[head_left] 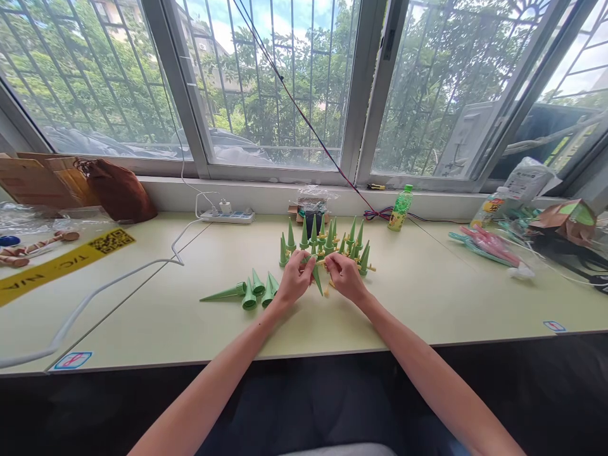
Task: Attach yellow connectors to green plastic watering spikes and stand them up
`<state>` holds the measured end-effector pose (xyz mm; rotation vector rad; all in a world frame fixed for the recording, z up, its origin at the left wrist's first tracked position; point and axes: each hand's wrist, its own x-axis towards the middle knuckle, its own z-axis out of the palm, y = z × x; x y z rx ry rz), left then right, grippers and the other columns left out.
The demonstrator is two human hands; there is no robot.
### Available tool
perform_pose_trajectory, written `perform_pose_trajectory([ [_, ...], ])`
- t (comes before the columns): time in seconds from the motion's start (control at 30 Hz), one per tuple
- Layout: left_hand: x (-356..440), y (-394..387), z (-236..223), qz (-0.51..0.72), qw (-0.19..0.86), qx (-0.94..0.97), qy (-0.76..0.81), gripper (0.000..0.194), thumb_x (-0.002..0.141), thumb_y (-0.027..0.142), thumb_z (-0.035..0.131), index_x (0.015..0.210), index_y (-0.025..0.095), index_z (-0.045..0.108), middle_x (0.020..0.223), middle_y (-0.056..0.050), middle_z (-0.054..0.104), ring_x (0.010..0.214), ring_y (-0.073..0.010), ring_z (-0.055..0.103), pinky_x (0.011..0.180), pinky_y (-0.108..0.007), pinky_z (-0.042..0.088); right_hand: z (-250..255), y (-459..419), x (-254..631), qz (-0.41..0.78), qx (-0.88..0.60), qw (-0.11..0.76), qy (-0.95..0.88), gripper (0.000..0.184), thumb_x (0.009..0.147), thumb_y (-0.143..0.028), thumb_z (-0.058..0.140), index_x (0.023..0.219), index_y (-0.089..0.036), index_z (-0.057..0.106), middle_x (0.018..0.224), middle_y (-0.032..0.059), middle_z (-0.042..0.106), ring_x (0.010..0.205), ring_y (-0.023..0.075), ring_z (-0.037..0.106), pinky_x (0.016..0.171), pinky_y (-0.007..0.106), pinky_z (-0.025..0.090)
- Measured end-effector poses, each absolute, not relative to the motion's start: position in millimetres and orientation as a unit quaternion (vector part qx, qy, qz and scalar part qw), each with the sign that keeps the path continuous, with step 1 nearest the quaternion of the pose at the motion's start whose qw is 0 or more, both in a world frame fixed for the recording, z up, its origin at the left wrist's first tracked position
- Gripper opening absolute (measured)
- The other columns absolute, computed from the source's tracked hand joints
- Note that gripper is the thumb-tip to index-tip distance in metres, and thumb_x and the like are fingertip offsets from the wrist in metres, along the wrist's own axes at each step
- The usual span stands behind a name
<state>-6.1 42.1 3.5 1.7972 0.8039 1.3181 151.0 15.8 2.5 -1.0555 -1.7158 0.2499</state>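
Observation:
My left hand (295, 276) is closed around a green plastic spike (317, 278), its tapered tip pointing down toward the table. Close beside it, my right hand (346, 273) pinches a small yellow peg (320, 262) that reaches to the spike; whether it is seated in the spike I cannot tell. Behind both hands several green spikes (291, 234) stand upright in a cluster, some with yellow pegs (371, 269) sticking out sideways. A few loose yellow pieces (326, 292) lie between my hands. Left of my left hand is a group of green spikes (249, 296) without visible pegs, one lying on its side.
The pale table (156, 323) ends in a front edge near my forearms. At the back are a power strip (228, 217), a green bottle (401, 208) and a small box with clear wrap (311, 206). A white cable (118, 282) crosses the left side; plastic bags (489, 246) lie right.

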Motion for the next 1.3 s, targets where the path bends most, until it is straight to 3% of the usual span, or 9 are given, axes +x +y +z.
perform_pose_trajectory([
  [0.23, -6.0, 41.5, 2.9, 0.518, 0.372, 0.705, 0.311, 0.028, 0.090, 0.044, 0.052, 0.082, 0.018, 0.049, 0.086, 0.001, 0.041, 0.049, -0.0041, 0.050, 0.039, -0.019, 0.045, 0.8, 16.5, 151.4, 0.101, -0.450, 0.516, -0.722, 0.035, 0.097, -0.037, 0.041, 0.066, -0.020, 0.044, 0.058, -0.0024, 0.044, 0.053, 0.0114, 0.037, 0.054, 0.025, 0.031],
  [0.77, -7.3, 40.1, 3.4, 0.497, 0.330, 0.736, 0.321, 0.025, 0.091, 0.042, 0.051, 0.082, 0.018, 0.049, 0.087, 0.000, 0.041, 0.054, -0.0049, 0.046, 0.044, -0.019, 0.040, -3.2, 19.7, 152.9, 0.099, -0.462, 0.481, -0.738, 0.045, 0.098, -0.044, 0.035, 0.060, -0.021, 0.040, 0.055, -0.0011, 0.047, 0.050, 0.0118, 0.041, 0.054, 0.026, 0.033],
  [0.97, -5.0, 40.0, 5.6, 0.508, 0.355, 0.713, 0.328, 0.027, 0.090, 0.043, 0.052, 0.079, 0.018, 0.048, 0.085, 0.000, 0.041, 0.049, -0.0043, 0.048, 0.040, -0.019, 0.040, 0.2, 17.3, 152.1, 0.124, -0.463, 0.499, -0.722, 0.040, 0.098, -0.045, 0.037, 0.070, -0.019, 0.048, 0.060, -0.0010, 0.053, 0.053, 0.0119, 0.046, 0.055, 0.025, 0.035],
  [1.2, -4.8, 42.0, 2.8, 0.511, 0.379, 0.700, 0.323, 0.030, 0.090, 0.046, 0.052, 0.079, 0.018, 0.049, 0.085, 0.001, 0.043, 0.048, -0.0051, 0.052, 0.039, -0.021, 0.041, 4.6, 13.0, 150.1, 0.149, -0.441, 0.504, -0.728, 0.028, 0.095, -0.044, 0.046, 0.097, -0.018, 0.055, 0.069, -0.0008, 0.058, 0.052, 0.0110, 0.044, 0.054, 0.024, 0.037],
  [1.3, -5.0, 42.3, 2.4, 0.509, 0.383, 0.700, 0.321, 0.031, 0.089, 0.047, 0.053, 0.079, 0.018, 0.049, 0.086, 0.000, 0.044, 0.048, -0.0053, 0.053, 0.038, -0.020, 0.041, 4.1, 13.8, 150.3, 0.148, -0.440, 0.501, -0.731, 0.028, 0.095, -0.044, 0.046, 0.096, -0.018, 0.056, 0.070, -0.0003, 0.058, 0.052, 0.0111, 0.044, 0.053, 0.024, 0.036],
])
